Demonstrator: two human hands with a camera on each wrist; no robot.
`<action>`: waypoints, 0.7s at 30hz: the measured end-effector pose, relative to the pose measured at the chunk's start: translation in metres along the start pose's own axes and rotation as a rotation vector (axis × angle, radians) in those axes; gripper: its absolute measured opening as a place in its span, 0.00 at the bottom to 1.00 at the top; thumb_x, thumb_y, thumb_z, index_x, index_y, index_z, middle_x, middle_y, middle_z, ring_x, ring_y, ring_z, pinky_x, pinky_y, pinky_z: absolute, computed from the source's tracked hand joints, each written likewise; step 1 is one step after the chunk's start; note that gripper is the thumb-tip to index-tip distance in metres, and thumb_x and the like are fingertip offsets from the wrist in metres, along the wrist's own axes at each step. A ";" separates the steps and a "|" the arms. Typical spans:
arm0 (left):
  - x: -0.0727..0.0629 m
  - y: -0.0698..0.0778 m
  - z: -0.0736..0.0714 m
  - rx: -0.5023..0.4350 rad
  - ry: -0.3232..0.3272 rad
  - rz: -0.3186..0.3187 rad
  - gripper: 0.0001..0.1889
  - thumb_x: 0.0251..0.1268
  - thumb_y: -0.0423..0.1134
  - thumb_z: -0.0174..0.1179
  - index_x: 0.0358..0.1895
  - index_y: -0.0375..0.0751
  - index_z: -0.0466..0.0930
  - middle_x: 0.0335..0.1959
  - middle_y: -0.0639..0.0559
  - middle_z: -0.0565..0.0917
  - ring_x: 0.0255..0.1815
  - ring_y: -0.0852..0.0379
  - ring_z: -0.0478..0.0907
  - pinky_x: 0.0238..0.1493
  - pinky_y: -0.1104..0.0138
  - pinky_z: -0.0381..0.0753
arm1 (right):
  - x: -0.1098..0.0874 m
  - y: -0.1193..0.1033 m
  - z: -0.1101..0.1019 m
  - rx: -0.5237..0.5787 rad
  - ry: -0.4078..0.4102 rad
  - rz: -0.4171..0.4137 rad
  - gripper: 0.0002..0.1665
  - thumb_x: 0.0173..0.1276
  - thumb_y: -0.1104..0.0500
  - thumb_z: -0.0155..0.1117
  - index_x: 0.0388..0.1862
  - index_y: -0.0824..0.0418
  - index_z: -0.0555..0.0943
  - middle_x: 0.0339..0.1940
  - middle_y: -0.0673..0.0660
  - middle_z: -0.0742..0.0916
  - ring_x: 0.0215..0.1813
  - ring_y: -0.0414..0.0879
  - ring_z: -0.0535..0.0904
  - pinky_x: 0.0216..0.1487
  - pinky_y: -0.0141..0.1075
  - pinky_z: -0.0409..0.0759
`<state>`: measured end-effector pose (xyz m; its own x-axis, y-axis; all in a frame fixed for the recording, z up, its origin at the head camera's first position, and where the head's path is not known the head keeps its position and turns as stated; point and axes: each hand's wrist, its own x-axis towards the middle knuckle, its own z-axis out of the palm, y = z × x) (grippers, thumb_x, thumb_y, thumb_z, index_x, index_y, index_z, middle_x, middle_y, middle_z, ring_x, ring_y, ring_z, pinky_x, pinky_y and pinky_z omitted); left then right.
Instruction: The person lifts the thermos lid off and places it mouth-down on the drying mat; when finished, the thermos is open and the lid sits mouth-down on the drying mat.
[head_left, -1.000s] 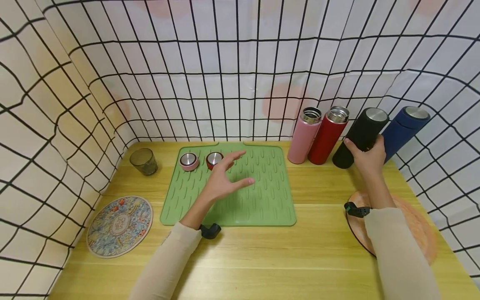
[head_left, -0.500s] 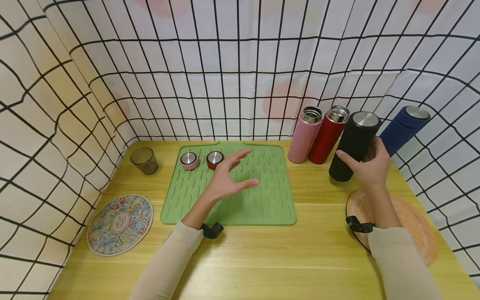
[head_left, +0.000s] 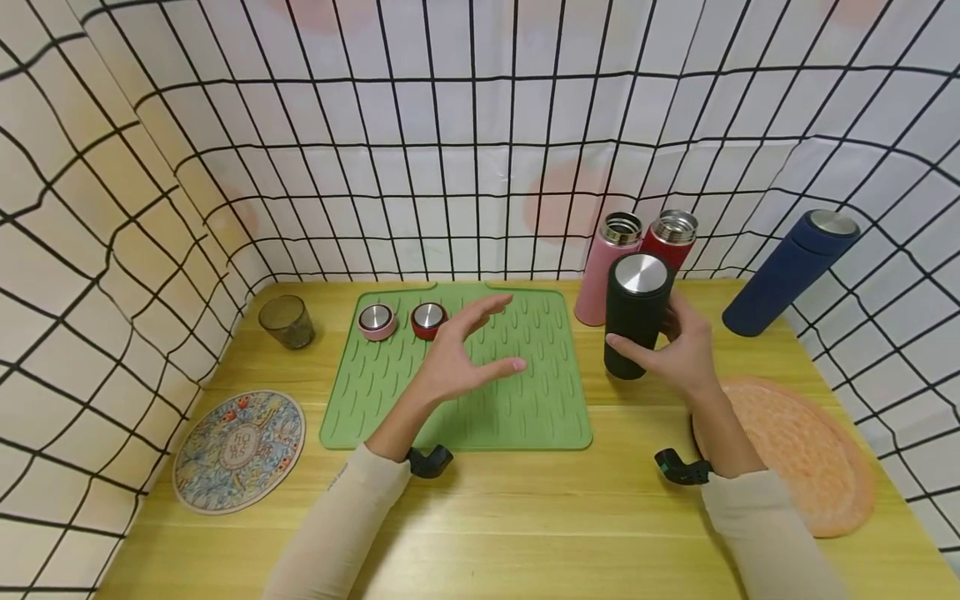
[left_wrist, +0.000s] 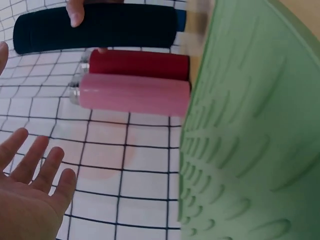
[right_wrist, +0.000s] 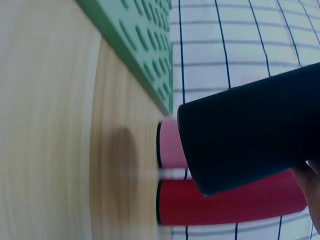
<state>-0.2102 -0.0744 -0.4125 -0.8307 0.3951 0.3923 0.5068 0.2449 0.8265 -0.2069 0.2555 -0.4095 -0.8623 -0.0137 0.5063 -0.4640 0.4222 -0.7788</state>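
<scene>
My right hand [head_left: 678, 346] grips a black thermos bottle [head_left: 636, 312] with a steel-topped lid, thumb on its near side. In the right wrist view the black thermos [right_wrist: 250, 132] hangs above the wooden table, its base raised and a shadow below. It overlaps the lidless red thermos [head_left: 670, 237] in the head view; a lidless pink thermos [head_left: 600, 275] stands beside that one. My left hand [head_left: 461, 354] hovers over the green drying mat [head_left: 525, 417], fingers and thumb spread, holding nothing. A pink lid [head_left: 377, 322] and a red lid [head_left: 429, 320] lie on the mat.
A blue thermos [head_left: 791, 271] with its lid on stands at the far right. An orange round mat [head_left: 802, 454] lies under the right forearm. At left are a dark glass cup [head_left: 287, 322] and a patterned round mat [head_left: 240, 450]. Black wire grid [head_left: 450, 167] stands behind.
My right hand has lifted the black thermos away from beside the blue one and carried it left, in front of the red one. The left hand has drifted slightly right.
</scene>
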 end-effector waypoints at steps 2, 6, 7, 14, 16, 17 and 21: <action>0.000 0.004 0.000 -0.003 0.003 0.014 0.44 0.55 0.51 0.78 0.77 0.66 0.66 0.74 0.62 0.73 0.74 0.60 0.69 0.78 0.57 0.67 | -0.001 -0.006 0.008 0.009 -0.033 -0.023 0.44 0.48 0.70 0.83 0.67 0.56 0.78 0.54 0.36 0.85 0.53 0.34 0.83 0.53 0.20 0.81; 0.001 0.015 0.001 -0.010 0.003 0.040 0.47 0.54 0.66 0.74 0.78 0.62 0.66 0.75 0.59 0.73 0.75 0.61 0.68 0.78 0.56 0.67 | -0.002 -0.015 0.020 0.006 -0.090 -0.026 0.42 0.50 0.67 0.84 0.65 0.54 0.80 0.54 0.34 0.85 0.53 0.34 0.83 0.55 0.23 0.81; 0.001 0.017 0.001 -0.014 0.003 0.050 0.49 0.53 0.69 0.72 0.78 0.59 0.65 0.75 0.59 0.73 0.75 0.61 0.68 0.78 0.56 0.67 | -0.002 -0.017 0.022 0.007 -0.101 -0.025 0.42 0.50 0.67 0.84 0.65 0.53 0.80 0.53 0.34 0.86 0.53 0.34 0.83 0.55 0.24 0.81; 0.001 0.036 0.001 -0.051 0.029 0.137 0.50 0.53 0.71 0.70 0.79 0.56 0.65 0.75 0.59 0.72 0.75 0.53 0.71 0.77 0.57 0.69 | -0.008 -0.034 0.037 0.031 -0.175 -0.082 0.45 0.47 0.67 0.85 0.66 0.51 0.80 0.55 0.32 0.86 0.54 0.34 0.83 0.56 0.25 0.82; 0.001 0.042 0.001 -0.075 0.033 0.158 0.50 0.53 0.71 0.71 0.79 0.56 0.64 0.76 0.56 0.72 0.75 0.50 0.71 0.77 0.58 0.69 | -0.009 -0.039 0.040 0.047 -0.195 -0.101 0.46 0.46 0.67 0.86 0.66 0.51 0.80 0.56 0.35 0.86 0.54 0.35 0.83 0.55 0.26 0.82; 0.001 0.044 0.001 -0.089 0.033 0.168 0.51 0.54 0.70 0.71 0.79 0.54 0.64 0.76 0.55 0.71 0.75 0.50 0.71 0.78 0.58 0.69 | -0.009 -0.041 0.041 0.055 -0.208 -0.106 0.46 0.45 0.67 0.86 0.66 0.50 0.80 0.56 0.37 0.87 0.54 0.36 0.83 0.56 0.27 0.83; 0.001 0.052 0.000 -0.153 0.021 0.200 0.51 0.56 0.66 0.72 0.80 0.50 0.62 0.77 0.55 0.70 0.76 0.52 0.70 0.78 0.58 0.68 | -0.010 -0.049 0.045 0.062 -0.275 -0.126 0.46 0.45 0.66 0.87 0.66 0.50 0.81 0.56 0.44 0.88 0.53 0.38 0.83 0.55 0.30 0.84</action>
<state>-0.1842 -0.0611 -0.3694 -0.7231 0.4034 0.5608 0.6219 0.0267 0.7827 -0.1845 0.1942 -0.3934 -0.8160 -0.3108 0.4875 -0.5748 0.3460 -0.7415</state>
